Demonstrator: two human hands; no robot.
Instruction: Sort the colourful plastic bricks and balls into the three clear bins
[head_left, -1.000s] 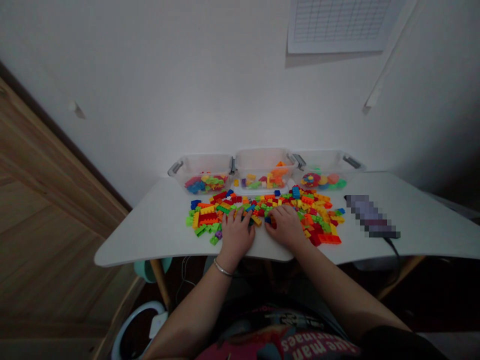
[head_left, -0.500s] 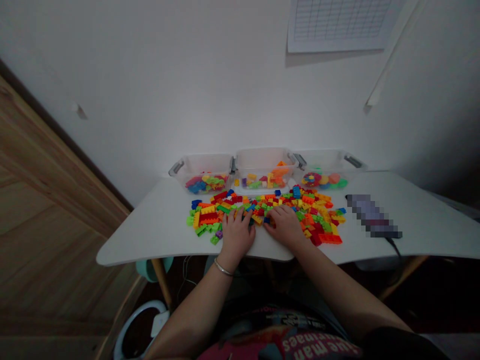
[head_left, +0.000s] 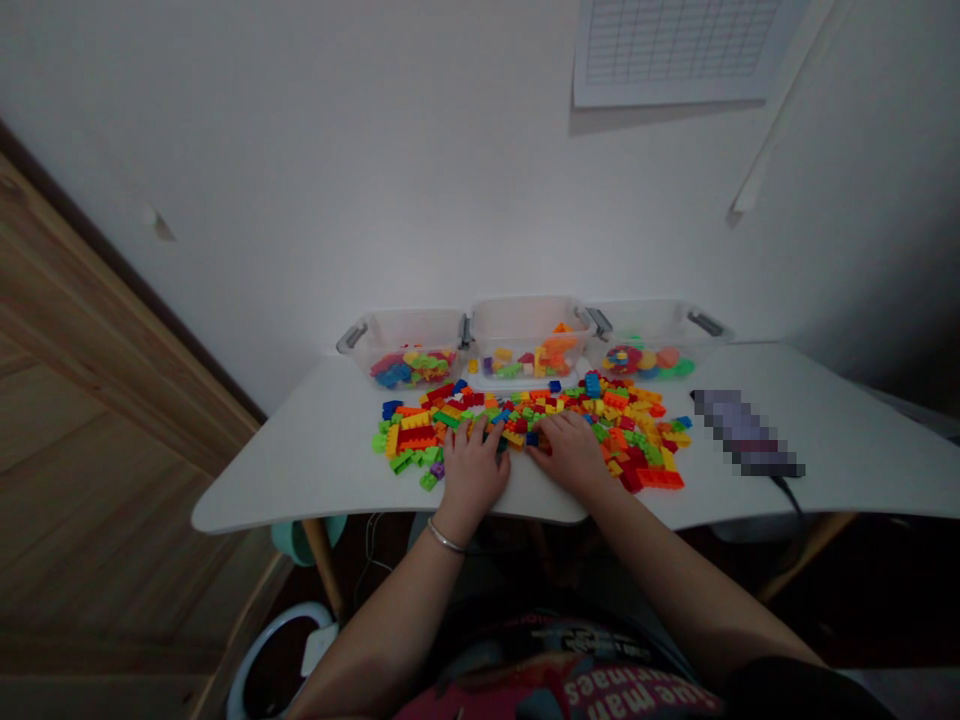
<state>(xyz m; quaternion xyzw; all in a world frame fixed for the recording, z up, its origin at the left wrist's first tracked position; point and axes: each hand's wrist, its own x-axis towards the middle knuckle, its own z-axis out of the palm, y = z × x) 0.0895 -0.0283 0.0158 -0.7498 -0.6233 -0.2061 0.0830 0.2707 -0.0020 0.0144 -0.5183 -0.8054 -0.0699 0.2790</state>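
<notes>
A wide spread of loose toy building bricks (head_left: 630, 400) in many colours covers the middle of the white table. My left hand (head_left: 474, 475) lies palm down at its near edge, fingers apart and tips resting among the bricks. To its right, my right hand (head_left: 574, 458) is curled, with a small dark blue brick (head_left: 532, 439) between its thumb and fingertips. A yellow brick (head_left: 514, 438) lies between the two hands. Red and orange bricks (head_left: 660, 479) sit right of my right wrist. What lies under both palms is hidden.
Three clear plastic bins with grey handles stand along the wall: a left bin (head_left: 409, 325), a middle bin (head_left: 525, 315) and a right bin (head_left: 652, 318), each holding coloured pieces. A blurred-out device (head_left: 742, 430) with a cable lies on the right of the table (head_left: 300, 470).
The dark blue brick at my right fingertips shows slightly more clearly. Both hands stay in nearly the same place.
</notes>
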